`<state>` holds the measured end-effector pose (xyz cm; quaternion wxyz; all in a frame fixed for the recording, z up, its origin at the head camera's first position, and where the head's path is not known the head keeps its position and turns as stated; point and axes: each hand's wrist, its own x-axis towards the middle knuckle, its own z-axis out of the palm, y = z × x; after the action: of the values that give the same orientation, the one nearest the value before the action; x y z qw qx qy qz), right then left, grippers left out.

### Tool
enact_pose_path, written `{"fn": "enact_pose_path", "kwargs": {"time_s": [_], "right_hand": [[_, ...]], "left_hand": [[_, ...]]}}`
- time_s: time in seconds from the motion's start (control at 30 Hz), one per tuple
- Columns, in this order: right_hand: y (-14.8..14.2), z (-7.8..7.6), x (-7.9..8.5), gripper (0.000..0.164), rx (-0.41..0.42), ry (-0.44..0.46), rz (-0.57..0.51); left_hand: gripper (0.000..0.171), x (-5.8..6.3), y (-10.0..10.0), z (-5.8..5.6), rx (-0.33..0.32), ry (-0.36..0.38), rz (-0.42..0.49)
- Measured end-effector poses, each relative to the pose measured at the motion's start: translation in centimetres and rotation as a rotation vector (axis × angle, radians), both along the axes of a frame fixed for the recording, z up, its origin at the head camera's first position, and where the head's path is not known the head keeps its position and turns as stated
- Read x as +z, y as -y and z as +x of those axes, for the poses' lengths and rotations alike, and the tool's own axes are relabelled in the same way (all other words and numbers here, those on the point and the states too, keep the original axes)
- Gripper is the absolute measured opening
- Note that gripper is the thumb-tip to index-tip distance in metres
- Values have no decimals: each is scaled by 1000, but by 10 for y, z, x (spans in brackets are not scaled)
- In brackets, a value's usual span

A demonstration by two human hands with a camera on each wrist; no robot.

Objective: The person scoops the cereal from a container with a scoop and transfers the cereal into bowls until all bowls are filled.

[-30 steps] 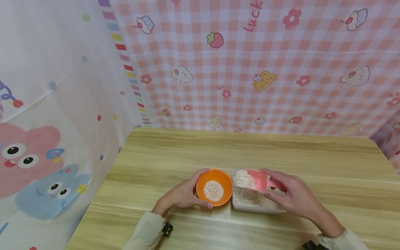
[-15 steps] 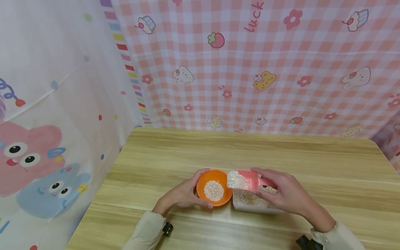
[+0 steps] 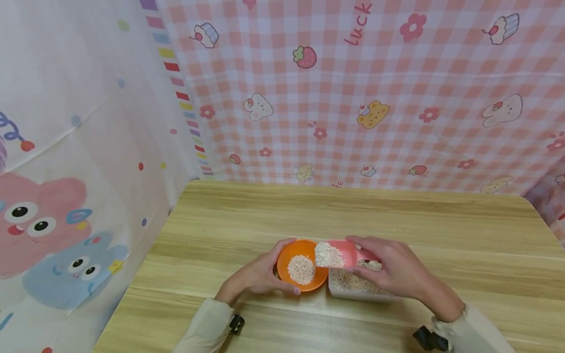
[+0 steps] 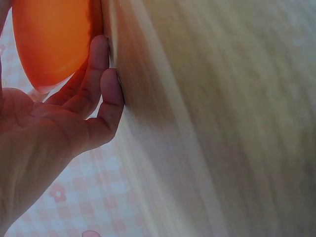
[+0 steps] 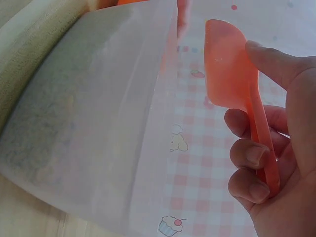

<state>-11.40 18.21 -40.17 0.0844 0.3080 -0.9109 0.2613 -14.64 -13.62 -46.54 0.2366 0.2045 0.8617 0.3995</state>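
Observation:
My left hand [image 3: 260,274] holds an orange bowl [image 3: 283,267] by its left side, thumb and fingers spread round the rim. A small heap of pale, oat-like flakes [image 3: 301,269] lies in it. With curled fingers my right hand [image 3: 397,269] grips the handle of a pink scoop [image 3: 348,251], thumb against its body in the right wrist view. Whitish flakes fill the scoop's front, which overlaps the bowl's right rim in the head view. Below the scoop stands a translucent tub [image 3: 362,295] of similar flakes, partly hidden by the scoop and right hand.
Bowl and tub stand side by side on a wood-grain table [image 3: 265,211]. A pink checked cloth [image 3: 335,147] hangs behind the table's back edge, and a white cartoon-print cloth [image 3: 110,162] hangs at the left.
My right hand has carried the filled scoop leftward, from over the tub to the bowl's right rim. The left hand and bowl have stayed in place.

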Motion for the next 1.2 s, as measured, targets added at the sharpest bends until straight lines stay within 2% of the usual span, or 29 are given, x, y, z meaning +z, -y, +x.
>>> {"fn": "enact_pose_path", "kwargs": {"time_s": [0.23, 0.7, 1.2], "right_hand": [[6, -4, 1, 55, 14, -38, 59], [13, -6, 2, 57, -11, -20, 192], [14, -8, 4, 56, -1, -59, 242]], "left_hand": [[109, 1, 0, 1, 0, -3, -11], [108, 2, 1, 1, -4, -10, -12], [108, 3, 1, 1, 0, 0, -11]]}}
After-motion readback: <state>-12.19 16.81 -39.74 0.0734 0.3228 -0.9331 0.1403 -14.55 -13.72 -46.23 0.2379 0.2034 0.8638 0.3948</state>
